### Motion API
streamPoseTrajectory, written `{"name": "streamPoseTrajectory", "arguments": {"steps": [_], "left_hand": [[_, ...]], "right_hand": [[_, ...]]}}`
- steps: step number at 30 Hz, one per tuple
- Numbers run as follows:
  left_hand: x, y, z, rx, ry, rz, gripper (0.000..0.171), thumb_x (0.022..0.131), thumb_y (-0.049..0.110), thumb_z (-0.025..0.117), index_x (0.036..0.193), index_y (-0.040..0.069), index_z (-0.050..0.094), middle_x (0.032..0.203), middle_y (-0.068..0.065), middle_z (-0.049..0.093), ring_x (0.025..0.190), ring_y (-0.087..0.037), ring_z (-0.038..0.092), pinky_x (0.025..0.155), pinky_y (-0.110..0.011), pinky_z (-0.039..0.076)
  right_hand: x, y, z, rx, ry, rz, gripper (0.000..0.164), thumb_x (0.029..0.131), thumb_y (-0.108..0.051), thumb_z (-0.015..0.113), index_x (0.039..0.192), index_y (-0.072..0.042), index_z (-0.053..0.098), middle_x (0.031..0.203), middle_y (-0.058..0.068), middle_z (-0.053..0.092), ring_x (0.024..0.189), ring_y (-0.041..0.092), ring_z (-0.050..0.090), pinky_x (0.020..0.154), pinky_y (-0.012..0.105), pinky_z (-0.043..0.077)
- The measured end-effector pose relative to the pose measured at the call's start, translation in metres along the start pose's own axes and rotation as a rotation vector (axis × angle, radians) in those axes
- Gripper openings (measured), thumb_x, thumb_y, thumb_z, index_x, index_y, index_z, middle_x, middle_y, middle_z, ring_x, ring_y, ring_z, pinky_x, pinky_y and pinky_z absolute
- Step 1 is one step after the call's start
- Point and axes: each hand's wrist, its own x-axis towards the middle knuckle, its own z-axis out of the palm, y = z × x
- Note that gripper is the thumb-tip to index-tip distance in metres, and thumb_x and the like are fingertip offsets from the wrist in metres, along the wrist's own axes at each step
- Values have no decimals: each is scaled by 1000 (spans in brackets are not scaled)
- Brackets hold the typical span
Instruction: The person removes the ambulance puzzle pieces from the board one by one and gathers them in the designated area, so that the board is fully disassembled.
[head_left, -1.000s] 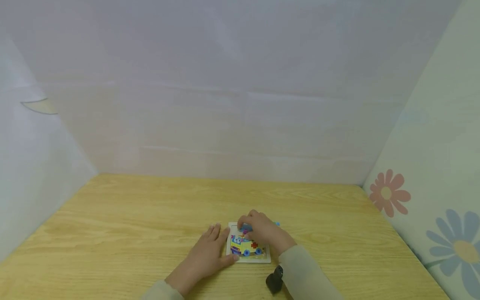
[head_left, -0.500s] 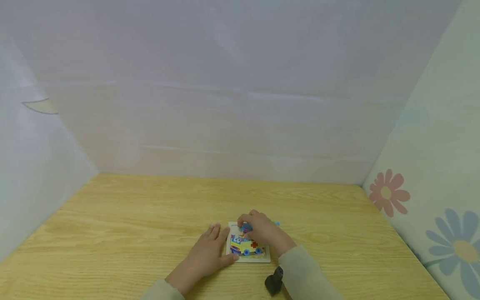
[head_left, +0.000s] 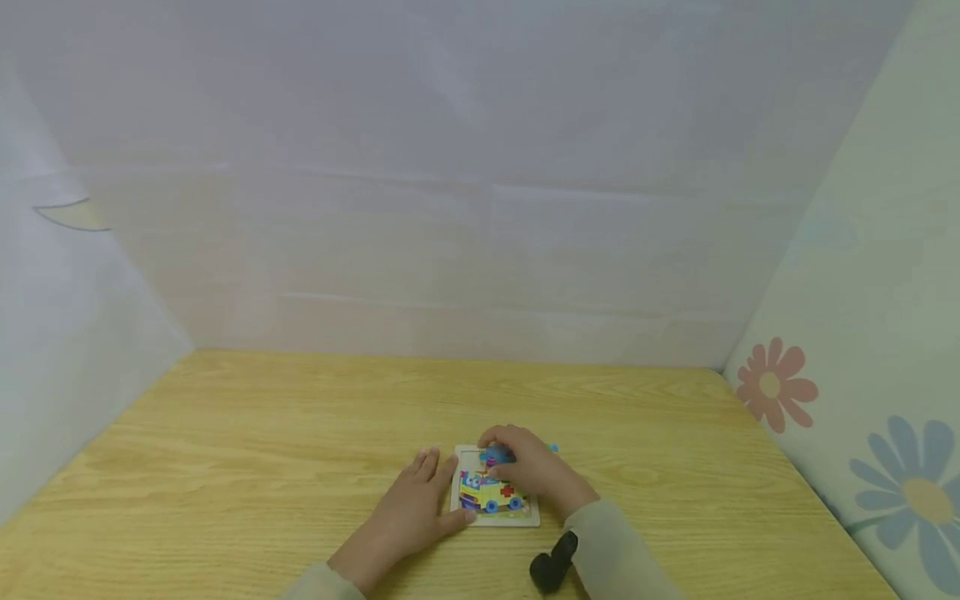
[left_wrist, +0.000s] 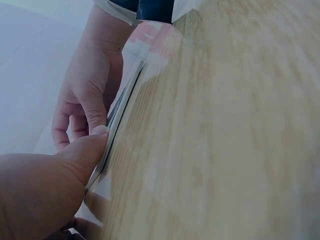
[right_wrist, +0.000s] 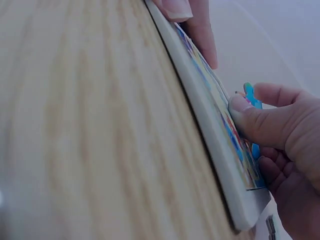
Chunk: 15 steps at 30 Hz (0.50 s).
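A small jigsaw board [head_left: 497, 522] with a pale frame lies on the wooden table, showing a yellow ambulance picture [head_left: 491, 492] with a red cross and blue wheels. My left hand [head_left: 412, 508] rests flat along the board's left side, fingers straight, its thumb on the near left corner. Over the board's far part my right hand [head_left: 536, 467] pinches a blue puzzle piece [head_left: 498, 455] between thumb and fingers. In the right wrist view this blue piece [right_wrist: 248, 92] stands up from the board, right at the picture's surface. The fingers hide part of it.
Beyond the right hand another small blue piece [head_left: 553, 447] shows on the table [head_left: 300, 433]. A black wrist device [head_left: 553, 567] sits at the right sleeve. Pale walls stand at the back and sides, the right one [head_left: 862, 333] printed with flowers.
The right hand has shifted slightly right and its fingers have spread a little, so more of the blue puzzle piece shows. My left hand stays at the board's left side.
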Motion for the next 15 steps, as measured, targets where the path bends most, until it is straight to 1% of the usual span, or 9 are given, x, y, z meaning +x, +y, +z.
{"name": "streamPoseTrajectory", "arguments": {"steps": [3,7,9,11,15], "left_hand": [[0,-1,1,-3,3,1,86,82,61,55,140,1,38,144,-31,27,134,-46,23,109,-56,22],[1,-2,4,0,6,-1,86,81,62,55,140,1,38,144,-30,28,135,-46,23,109,-55,23],[1,-3,5,0,5,-3,86,81,62,55,140,1,38,144,-30,28,135,-46,23,109,-55,23],[1,-3,5,-1,5,-4,86,81,62,55,140,1,38,144,-30,28,135,-46,22,109,-56,23],[1,-2,4,-5,0,-6,86,81,61,56,140,1,38,144,-30,28,135,-46,22,109,-56,22]], "right_hand": [[1,2,0,25,12,-3,29,84,-13,68,110,-21,58,97,-7,56,90,13,50,85,35,44],[-1,0,0,43,39,-3,24,82,-14,70,103,-18,59,89,-6,55,82,13,48,76,30,43],[-2,0,1,63,53,-4,23,81,-14,71,101,-17,61,88,-4,56,80,14,48,74,30,43],[-2,1,2,70,68,-2,23,81,-14,71,102,-18,63,92,-4,59,83,14,51,77,31,46],[-3,4,4,71,92,-7,21,86,-15,66,107,-18,66,110,0,63,99,18,57,88,39,48]]}}
